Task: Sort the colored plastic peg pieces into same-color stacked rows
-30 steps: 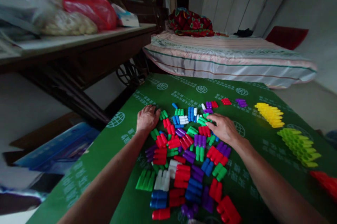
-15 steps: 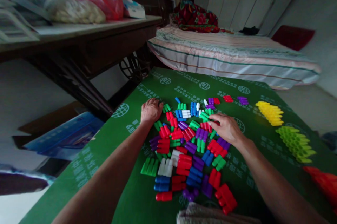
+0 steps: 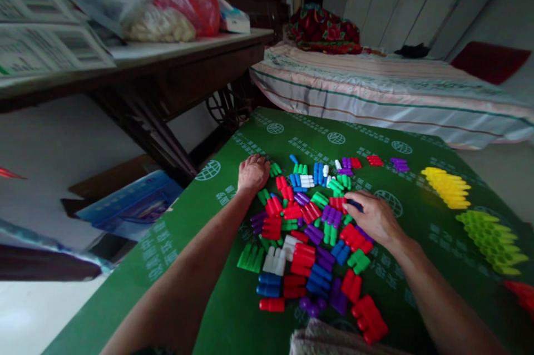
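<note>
My left hand (image 3: 253, 173) rests palm down at the far left edge of the spread of pieces, its fingers loosely bent on the table. A green plastic building block (image 3: 276, 169) lies right beside its fingertips. My right hand (image 3: 372, 216) is on the right side of the pile, thumb and fingers closed around a dark blue plastic building block (image 3: 355, 205). The fingertips reach the end of a red block (image 3: 337, 203). Ribbed blocks in red, green, purple, blue and white lie between my hands, such as a purple block (image 3: 331, 217).
The blocks lie on a green printed table (image 3: 217, 266). Yellow blocks (image 3: 447, 187) and lime-green blocks (image 3: 492, 241) are grouped at the right. A greyish cloth (image 3: 334, 339) sits at the near edge. A sewing-machine table (image 3: 196, 68) stands left, a bed (image 3: 375, 93) behind.
My right hand has moved a little nearer, from the green block to the red one, and a blue block now shows between its fingers. My left hand stays put. The view has swung slightly left.
</note>
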A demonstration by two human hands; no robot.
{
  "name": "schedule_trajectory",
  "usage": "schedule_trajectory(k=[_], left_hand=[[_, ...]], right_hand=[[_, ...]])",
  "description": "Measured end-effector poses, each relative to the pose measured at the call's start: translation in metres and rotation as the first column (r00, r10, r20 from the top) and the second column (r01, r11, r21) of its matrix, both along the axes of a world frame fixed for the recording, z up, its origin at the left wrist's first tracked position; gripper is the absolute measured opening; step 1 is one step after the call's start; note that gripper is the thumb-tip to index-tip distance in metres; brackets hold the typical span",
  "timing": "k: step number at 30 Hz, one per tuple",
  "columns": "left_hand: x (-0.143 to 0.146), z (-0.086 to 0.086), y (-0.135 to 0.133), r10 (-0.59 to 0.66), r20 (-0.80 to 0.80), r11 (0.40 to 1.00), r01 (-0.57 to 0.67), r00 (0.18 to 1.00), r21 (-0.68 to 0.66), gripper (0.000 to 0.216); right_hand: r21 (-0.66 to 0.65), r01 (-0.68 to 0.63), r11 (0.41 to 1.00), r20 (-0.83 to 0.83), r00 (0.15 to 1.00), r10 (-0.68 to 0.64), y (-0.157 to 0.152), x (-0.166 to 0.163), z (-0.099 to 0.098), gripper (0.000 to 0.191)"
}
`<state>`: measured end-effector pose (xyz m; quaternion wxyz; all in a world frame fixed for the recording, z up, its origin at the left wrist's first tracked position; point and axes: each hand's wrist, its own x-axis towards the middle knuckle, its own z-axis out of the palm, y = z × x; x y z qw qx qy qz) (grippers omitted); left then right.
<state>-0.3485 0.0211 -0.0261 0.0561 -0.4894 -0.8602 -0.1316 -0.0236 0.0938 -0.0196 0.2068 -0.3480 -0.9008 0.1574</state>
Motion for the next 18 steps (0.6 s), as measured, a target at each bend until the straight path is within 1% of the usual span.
schedule_trajectory(k=[4,8,11,14,18], left_hand=[[0.001,0.0,0.0,-0.001,0.01,1.0,0.001,1.0,0.004,0.048],[0.002,-0.001,0.0,0.0,0.018,1.0,0.0,1.0,0.006,0.047],[0.003,0.0,0.0,0.0,0.021,1.0,0.0,1.0,0.007,0.047],[0.004,0.0,0.0,0.001,0.025,1.0,-0.001,1.0,0.008,0.047],[0.005,0.001,0.0,0.002,0.029,1.0,-0.002,1.0,0.008,0.047]], right_hand=[[0.029,0.005,1.0,0.021,1.0,-0.006,-0.005,-0.001,0.003,0.023],[0.139,0.0,0.99,-0.049,0.999,0.007,-0.026,-0.006,0.01,0.022],[0.21,-0.08,0.974,-0.119,0.987,0.106,-0.051,-0.013,0.018,0.021],[0.249,-0.155,0.956,-0.162,0.966,0.199,-0.074,-0.021,0.027,0.018],[0.233,-0.262,0.937,-0.141,0.944,0.299,-0.095,-0.028,0.034,0.016]])
